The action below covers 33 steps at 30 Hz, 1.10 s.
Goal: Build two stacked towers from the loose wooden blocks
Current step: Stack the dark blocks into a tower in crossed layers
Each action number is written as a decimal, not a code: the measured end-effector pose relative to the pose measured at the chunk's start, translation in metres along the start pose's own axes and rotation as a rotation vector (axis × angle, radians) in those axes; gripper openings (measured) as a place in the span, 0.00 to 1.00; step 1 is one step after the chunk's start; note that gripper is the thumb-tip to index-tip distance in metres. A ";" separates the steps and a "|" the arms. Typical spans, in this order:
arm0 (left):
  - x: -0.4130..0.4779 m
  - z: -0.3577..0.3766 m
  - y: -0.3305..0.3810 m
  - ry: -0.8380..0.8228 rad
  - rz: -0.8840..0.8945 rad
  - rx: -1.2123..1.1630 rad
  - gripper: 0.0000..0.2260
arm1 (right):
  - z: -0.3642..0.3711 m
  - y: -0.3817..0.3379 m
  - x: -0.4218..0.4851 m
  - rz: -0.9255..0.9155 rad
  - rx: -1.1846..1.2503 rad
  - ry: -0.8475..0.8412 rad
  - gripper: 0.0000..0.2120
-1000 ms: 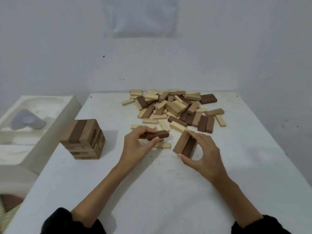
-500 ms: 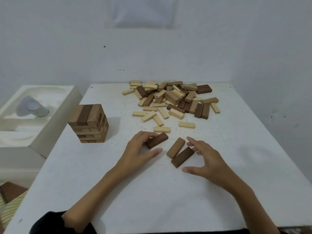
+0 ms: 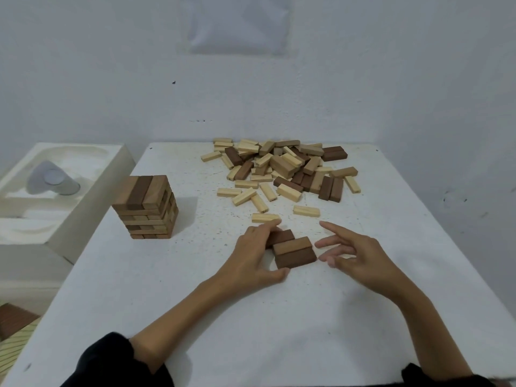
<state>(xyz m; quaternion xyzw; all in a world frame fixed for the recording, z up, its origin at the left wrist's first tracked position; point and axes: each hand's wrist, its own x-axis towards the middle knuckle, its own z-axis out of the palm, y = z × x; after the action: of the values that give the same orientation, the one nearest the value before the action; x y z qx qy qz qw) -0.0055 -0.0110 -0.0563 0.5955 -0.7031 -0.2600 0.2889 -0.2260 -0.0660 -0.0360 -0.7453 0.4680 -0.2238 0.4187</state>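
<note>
Your left hand (image 3: 255, 255) curled round the left ends of three brown blocks (image 3: 294, 251) lying side by side mid-tabletop (image 3: 195, 303), your right hand (image 3: 360, 258) open, fingers spread just beside them at 3 o'clock, stacked tower (image 3: 148, 208) at 10 o'clock, loose pile (image 3: 282, 169) at 12 o'clock.

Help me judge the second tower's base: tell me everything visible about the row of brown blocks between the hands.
The row of brown blocks is three wooden bars lying flat on the white table, long sides together: dark farthest and offset to the left, mid-brown in the middle, dark nearest. The left hand holds its left end, fingers over the far bar, thumb by the near one. The right hand is open just off its right end; contact unclear.
</note>
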 end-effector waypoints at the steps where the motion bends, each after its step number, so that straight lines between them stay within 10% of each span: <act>1: 0.002 -0.004 -0.001 -0.031 0.002 -0.012 0.37 | 0.000 0.002 -0.001 -0.010 -0.029 0.015 0.28; 6: 0.008 -0.020 -0.010 -0.159 0.034 0.000 0.40 | 0.026 0.003 -0.006 -0.030 -0.278 0.058 0.22; 12: -0.013 -0.024 -0.014 -0.233 -0.115 0.384 0.50 | 0.033 -0.007 -0.008 0.147 -0.636 -0.257 0.64; 33: -0.014 0.000 -0.014 -0.230 -0.095 0.580 0.47 | 0.056 -0.011 0.003 0.074 -0.734 -0.265 0.65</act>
<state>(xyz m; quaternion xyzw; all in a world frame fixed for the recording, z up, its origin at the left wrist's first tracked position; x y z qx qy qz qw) 0.0063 0.0004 -0.0676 0.6518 -0.7475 -0.1276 0.0131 -0.1789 -0.0433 -0.0577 -0.8507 0.4852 0.0720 0.1891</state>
